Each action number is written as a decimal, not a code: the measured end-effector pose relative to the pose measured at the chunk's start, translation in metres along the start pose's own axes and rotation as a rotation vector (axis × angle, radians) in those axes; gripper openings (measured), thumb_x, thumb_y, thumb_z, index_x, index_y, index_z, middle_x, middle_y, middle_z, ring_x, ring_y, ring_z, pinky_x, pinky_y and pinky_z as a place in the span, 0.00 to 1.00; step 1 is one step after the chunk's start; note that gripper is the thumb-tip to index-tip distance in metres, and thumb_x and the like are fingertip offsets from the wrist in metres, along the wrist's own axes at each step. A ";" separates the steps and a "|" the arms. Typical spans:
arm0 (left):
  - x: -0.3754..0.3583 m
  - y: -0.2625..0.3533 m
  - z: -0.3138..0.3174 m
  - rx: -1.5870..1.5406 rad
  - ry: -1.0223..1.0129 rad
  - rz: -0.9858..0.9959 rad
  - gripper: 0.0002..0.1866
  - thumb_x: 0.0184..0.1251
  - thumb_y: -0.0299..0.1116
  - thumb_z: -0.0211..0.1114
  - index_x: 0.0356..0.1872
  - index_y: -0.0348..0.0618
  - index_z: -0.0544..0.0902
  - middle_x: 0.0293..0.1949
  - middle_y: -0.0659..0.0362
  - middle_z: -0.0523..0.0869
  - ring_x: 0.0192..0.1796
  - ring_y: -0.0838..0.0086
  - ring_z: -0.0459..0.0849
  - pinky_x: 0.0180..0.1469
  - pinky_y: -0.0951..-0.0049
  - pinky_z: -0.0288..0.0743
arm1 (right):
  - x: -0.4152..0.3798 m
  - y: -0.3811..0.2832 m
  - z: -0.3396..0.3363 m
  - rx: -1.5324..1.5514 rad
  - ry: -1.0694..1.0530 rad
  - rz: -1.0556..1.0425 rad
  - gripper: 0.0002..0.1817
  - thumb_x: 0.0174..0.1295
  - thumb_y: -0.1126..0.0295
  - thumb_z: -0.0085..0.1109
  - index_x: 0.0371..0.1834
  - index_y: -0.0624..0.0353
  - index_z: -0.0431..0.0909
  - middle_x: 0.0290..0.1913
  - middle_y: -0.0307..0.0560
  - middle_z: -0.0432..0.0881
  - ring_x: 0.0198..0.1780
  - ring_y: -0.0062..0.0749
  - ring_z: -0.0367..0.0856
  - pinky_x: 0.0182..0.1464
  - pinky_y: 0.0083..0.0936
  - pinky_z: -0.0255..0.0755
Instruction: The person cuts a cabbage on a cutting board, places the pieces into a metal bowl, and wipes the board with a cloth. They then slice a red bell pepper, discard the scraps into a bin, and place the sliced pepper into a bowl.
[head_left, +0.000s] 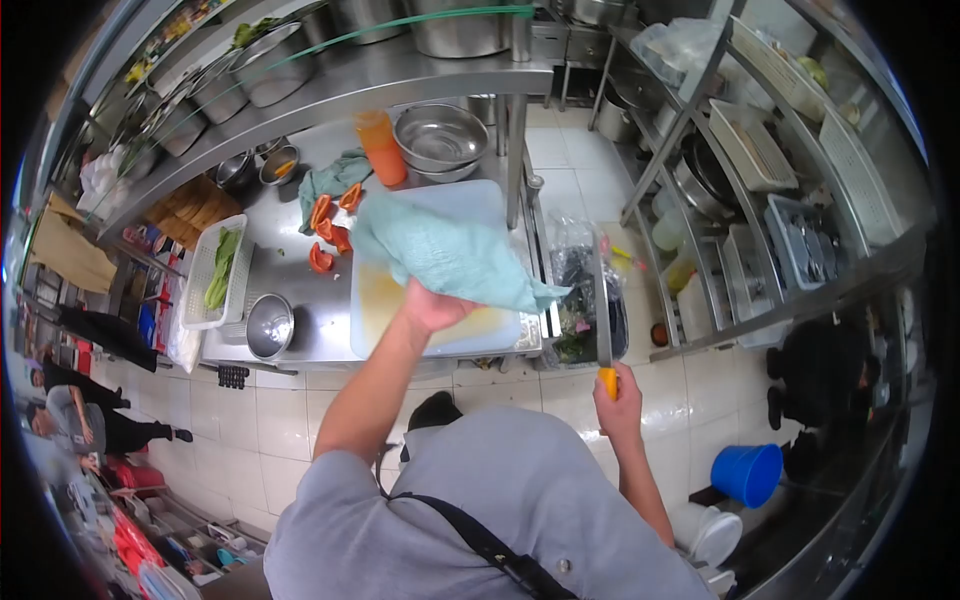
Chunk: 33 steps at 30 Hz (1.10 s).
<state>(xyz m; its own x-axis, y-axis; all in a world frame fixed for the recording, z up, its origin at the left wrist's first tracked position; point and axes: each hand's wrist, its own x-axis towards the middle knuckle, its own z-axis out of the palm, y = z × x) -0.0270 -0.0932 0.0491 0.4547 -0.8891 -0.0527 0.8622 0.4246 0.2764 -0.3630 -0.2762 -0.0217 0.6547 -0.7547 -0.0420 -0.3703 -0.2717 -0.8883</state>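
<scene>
Ten o'clock: white basket (239, 245), holding greens (222, 270). Eleven: red pepper pieces (321, 258) beside the cutting board (378, 325). Twelve: my left hand (436, 308) under the green cloth (440, 245), over the board; fingers hidden, closure cannot be told. One: my right hand (620, 403) grips the knife (603, 318), blade pointing away.

We wear a plain grey shirt (530, 470) with a short, loose left sleeve (345, 490). A black strap (460, 524) with a dark buckle (526, 570) slants across it, near a small, round, pale button (564, 565).
</scene>
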 end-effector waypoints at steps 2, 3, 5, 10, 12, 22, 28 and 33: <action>-0.006 -0.014 0.012 0.253 0.120 -0.019 0.30 0.81 0.61 0.52 0.64 0.47 0.81 0.63 0.54 0.86 0.64 0.58 0.84 0.69 0.51 0.76 | 0.006 -0.031 0.003 -0.123 0.018 -0.137 0.20 0.68 0.70 0.66 0.63 0.58 0.78 0.41 0.56 0.88 0.41 0.47 0.90 0.45 0.36 0.81; -0.006 -0.012 0.005 0.240 0.129 -0.016 0.30 0.81 0.61 0.52 0.64 0.47 0.81 0.63 0.54 0.86 0.64 0.58 0.84 0.69 0.51 0.76 | 0.014 -0.047 0.006 -0.138 -0.011 -0.206 0.21 0.68 0.68 0.65 0.64 0.57 0.78 0.45 0.59 0.88 0.45 0.54 0.90 0.49 0.40 0.81; 0.005 -0.005 -0.012 0.431 0.191 0.040 0.22 0.82 0.54 0.57 0.56 0.47 0.83 0.52 0.55 0.88 0.55 0.61 0.87 0.62 0.55 0.79 | 0.028 -0.075 0.015 -0.162 -0.043 -0.270 0.22 0.69 0.67 0.65 0.65 0.55 0.77 0.48 0.62 0.88 0.49 0.61 0.89 0.52 0.43 0.81; 0.001 0.017 -0.044 1.214 0.591 0.364 0.20 0.79 0.48 0.63 0.56 0.42 0.82 0.47 0.56 0.88 0.51 0.62 0.87 0.57 0.57 0.80 | 0.053 -0.122 0.039 -0.240 -0.104 -0.338 0.22 0.67 0.66 0.67 0.65 0.53 0.77 0.51 0.61 0.88 0.52 0.63 0.87 0.53 0.44 0.81; 0.004 0.027 -0.071 1.814 0.702 0.579 0.20 0.77 0.46 0.65 0.58 0.41 0.82 0.48 0.55 0.88 0.52 0.58 0.87 0.58 0.55 0.79 | 0.054 -0.127 0.047 -0.301 -0.128 -0.334 0.23 0.67 0.66 0.66 0.65 0.52 0.77 0.50 0.61 0.88 0.50 0.63 0.87 0.52 0.46 0.81; 0.017 0.051 -0.053 1.607 0.500 0.171 0.23 0.78 0.38 0.64 0.68 0.38 0.77 0.59 0.50 0.87 0.56 0.56 0.87 0.61 0.57 0.81 | 0.069 -0.143 0.082 -0.550 -0.029 -0.572 0.27 0.64 0.65 0.68 0.66 0.53 0.73 0.36 0.53 0.87 0.38 0.53 0.88 0.41 0.47 0.81; 0.002 0.044 -0.020 0.547 0.204 -0.038 0.21 0.82 0.32 0.59 0.69 0.32 0.73 0.59 0.52 0.86 0.59 0.65 0.88 0.64 0.63 0.82 | 0.071 -0.155 0.121 -0.599 -0.066 -0.537 0.27 0.63 0.67 0.67 0.66 0.51 0.73 0.36 0.52 0.87 0.38 0.54 0.88 0.41 0.48 0.81; 0.023 0.100 -0.025 0.544 0.289 0.176 0.19 0.82 0.30 0.59 0.68 0.36 0.75 0.61 0.54 0.86 0.58 0.65 0.88 0.62 0.64 0.83 | 0.061 -0.162 0.125 -0.513 -0.054 -0.259 0.27 0.65 0.65 0.65 0.68 0.51 0.74 0.43 0.58 0.89 0.45 0.60 0.89 0.47 0.49 0.81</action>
<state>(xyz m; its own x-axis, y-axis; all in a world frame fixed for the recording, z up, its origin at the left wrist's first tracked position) 0.0756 -0.0666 0.0514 0.6865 -0.6998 -0.1975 0.5668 0.3449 0.7482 -0.1807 -0.2031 0.0622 0.7943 -0.5971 0.1121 -0.4568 -0.7087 -0.5377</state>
